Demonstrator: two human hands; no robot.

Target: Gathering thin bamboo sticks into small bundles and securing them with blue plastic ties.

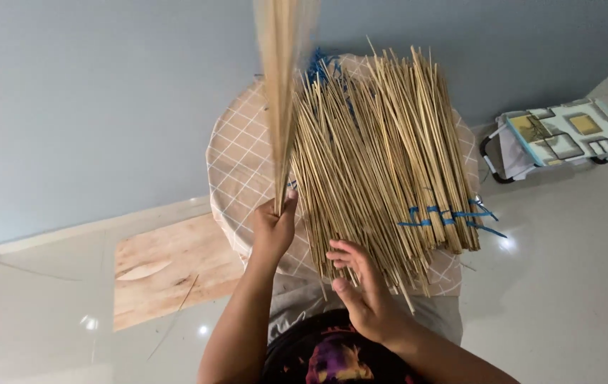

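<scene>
My left hand grips the lower end of a thin bundle of pale straw sticks, held upright and blurred at the top. My right hand is open, fingers spread, touching the near ends of a large pile of the same sticks. The pile lies across a round table with a checked cloth. Blue ties bind a part of the pile at the right, and more blue string shows at the far end.
A wooden board lies on the glossy floor to the left of the table. A small folding stool with a patterned top stands at the right by the grey wall.
</scene>
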